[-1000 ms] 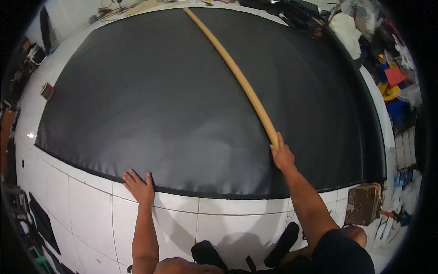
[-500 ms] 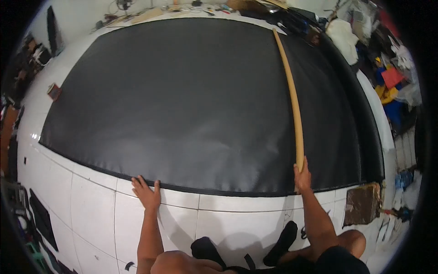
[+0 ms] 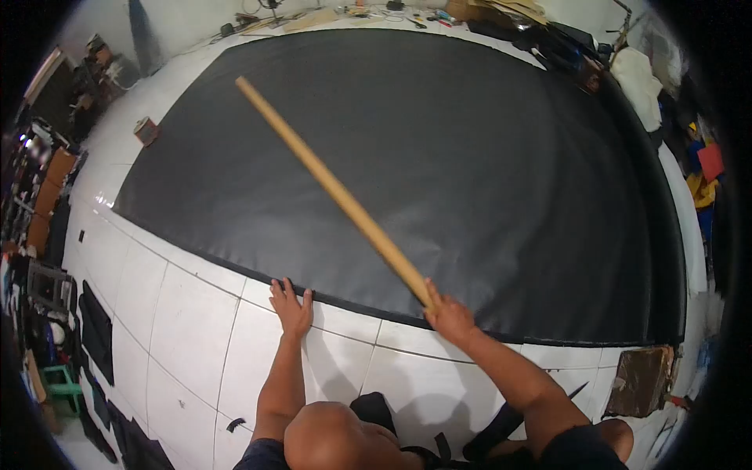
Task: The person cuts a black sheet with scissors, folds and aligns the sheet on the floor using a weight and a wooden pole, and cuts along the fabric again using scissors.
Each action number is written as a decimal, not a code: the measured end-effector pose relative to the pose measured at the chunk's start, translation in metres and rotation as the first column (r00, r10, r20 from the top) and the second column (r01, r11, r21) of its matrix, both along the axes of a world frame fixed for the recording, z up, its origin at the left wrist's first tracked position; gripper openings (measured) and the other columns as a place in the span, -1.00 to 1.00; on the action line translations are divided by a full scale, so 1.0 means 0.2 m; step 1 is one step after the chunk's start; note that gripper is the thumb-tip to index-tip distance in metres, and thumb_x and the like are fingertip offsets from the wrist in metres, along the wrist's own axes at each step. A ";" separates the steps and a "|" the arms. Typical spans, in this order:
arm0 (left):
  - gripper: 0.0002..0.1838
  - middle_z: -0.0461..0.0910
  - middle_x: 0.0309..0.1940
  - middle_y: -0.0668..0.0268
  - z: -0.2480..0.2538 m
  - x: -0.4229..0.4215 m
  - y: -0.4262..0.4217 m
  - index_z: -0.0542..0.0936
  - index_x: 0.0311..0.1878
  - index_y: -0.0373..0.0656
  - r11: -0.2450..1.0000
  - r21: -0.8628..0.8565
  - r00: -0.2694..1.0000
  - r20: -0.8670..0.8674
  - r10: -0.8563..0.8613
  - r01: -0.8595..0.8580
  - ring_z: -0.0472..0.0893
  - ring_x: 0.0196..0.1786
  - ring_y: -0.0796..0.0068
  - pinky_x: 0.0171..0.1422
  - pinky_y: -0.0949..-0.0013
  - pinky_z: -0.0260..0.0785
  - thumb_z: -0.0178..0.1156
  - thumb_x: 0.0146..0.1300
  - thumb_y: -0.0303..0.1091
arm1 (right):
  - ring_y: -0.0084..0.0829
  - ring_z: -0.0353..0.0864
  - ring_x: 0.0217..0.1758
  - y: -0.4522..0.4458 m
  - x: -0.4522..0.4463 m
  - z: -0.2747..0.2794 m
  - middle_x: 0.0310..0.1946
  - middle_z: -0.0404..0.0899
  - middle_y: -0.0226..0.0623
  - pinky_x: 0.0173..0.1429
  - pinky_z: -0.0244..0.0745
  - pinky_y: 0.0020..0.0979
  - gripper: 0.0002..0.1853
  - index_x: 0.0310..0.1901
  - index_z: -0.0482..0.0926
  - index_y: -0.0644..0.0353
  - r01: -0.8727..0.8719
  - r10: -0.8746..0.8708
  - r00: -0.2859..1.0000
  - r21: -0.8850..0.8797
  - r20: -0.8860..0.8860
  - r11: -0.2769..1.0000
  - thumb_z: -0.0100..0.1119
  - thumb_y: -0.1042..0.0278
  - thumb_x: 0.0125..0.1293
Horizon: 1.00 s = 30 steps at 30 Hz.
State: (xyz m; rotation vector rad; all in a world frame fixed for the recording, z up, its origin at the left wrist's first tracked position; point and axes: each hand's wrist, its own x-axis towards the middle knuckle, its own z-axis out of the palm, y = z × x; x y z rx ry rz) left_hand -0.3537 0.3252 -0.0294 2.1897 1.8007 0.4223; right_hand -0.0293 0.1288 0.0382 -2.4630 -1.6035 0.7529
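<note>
A broad sheet of black leather-like material (image 3: 486,164) lies spread over the white tiled floor, with a thick rolled or folded part (image 3: 664,211) along its right side. My right hand (image 3: 450,317) is closed around the near end of a long, pale wooden pole (image 3: 337,193). From there the pole slants across the sheet toward the far left; whether its far end touches the sheet I cannot tell. My left hand (image 3: 294,312) lies flat at the sheet's near edge, fingers spread, with the fingertips on the edge.
By the sheet's left edge stands a small tin-like container (image 3: 146,131). A brown block (image 3: 638,382) sits at its near right corner. Tools and scraps line the back wall, and clutter fills both sides. A green stool (image 3: 64,382) is at lower left.
My right hand has moved left with the pole, whose far end has swung from the right side over to the left. My left hand stays at the near edge. The view has shifted.
</note>
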 end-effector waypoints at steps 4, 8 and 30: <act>-0.30 0.38 0.14 -0.15 0.04 -0.03 -0.12 0.20 0.39 -0.38 0.972 0.107 0.953 0.243 0.179 -0.210 0.41 0.17 -0.06 0.31 0.04 0.20 0.07 0.38 -0.06 | 0.01 0.63 -0.15 -0.09 -0.29 0.05 -0.16 0.55 0.04 -0.09 0.56 -0.03 -0.23 0.52 -0.09 -0.14 -0.240 0.233 0.966 -0.054 -0.113 0.969 0.06 0.10 0.37; -0.14 0.36 0.14 -0.15 0.19 0.04 -0.37 0.05 0.46 -0.37 0.905 -0.215 0.798 0.429 0.424 -0.366 0.44 0.14 -0.07 0.26 0.06 0.26 0.15 0.30 0.00 | -0.05 0.63 -0.18 -0.19 -0.48 0.12 -0.18 0.54 -0.04 -0.11 0.55 -0.07 -0.26 0.51 -0.08 -0.18 -0.430 0.419 0.896 -0.049 -0.148 0.901 0.03 0.14 0.39; -0.20 0.30 0.30 -0.12 0.43 -0.43 0.19 0.33 0.34 -0.15 0.998 -0.041 0.667 -0.742 -0.065 0.051 0.43 0.25 -0.09 0.26 -0.11 0.32 0.33 0.02 -0.07 | -0.06 0.48 0.21 -1.10 1.16 0.74 0.14 0.47 -0.06 0.22 0.43 -0.06 -0.41 0.27 0.42 0.09 0.215 -0.142 0.951 -0.256 0.276 0.942 0.26 0.05 0.25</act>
